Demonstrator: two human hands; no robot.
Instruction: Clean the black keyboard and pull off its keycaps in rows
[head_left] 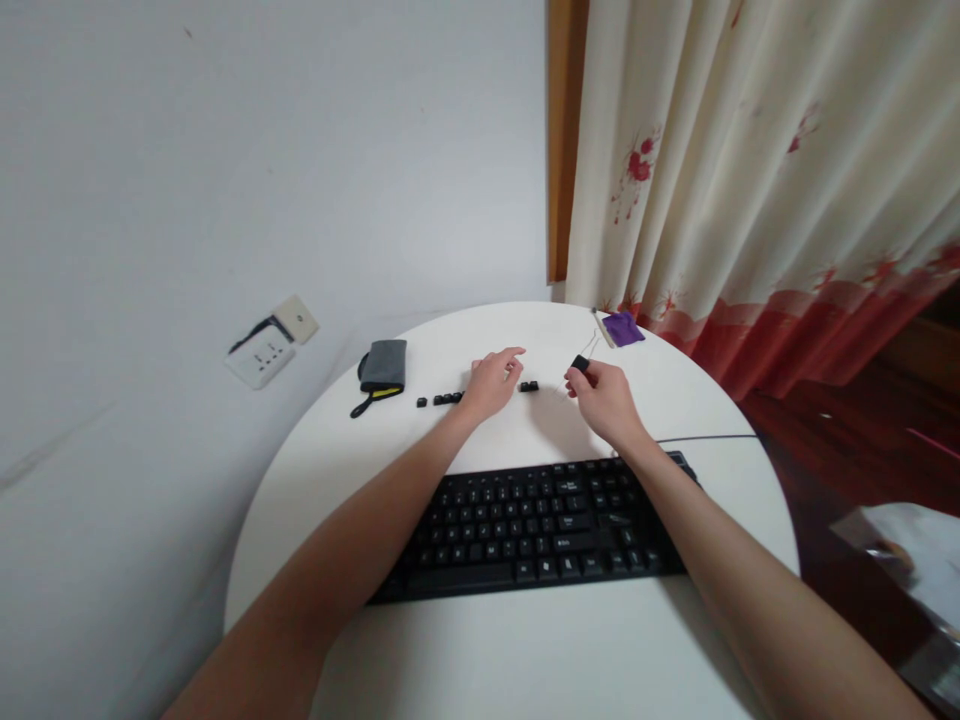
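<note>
A black computer keyboard (487, 520) lies on the round white table in front of me, partly covered by my forearms. Beyond it is a row of small black keycaps (442, 399), with a pair of keycaps (529, 386) further right. My left hand (493, 382) hovers over or rests at the row, hiding part of it; its index finger is stretched and its fingers are apart. Right of the pair, my right hand (600, 392) is closed on a wire keycap puller with a black handle (580, 363), its thin wires pointing up and away.
A grey pouch (383, 364) with a black loop lies at the table's left. At the far right edge lies a purple cloth (622, 329). A cable (709, 437) runs off rightward. Wall socket (264, 355) at left, floral curtain (712, 200) and plastic bag (911, 560) at right.
</note>
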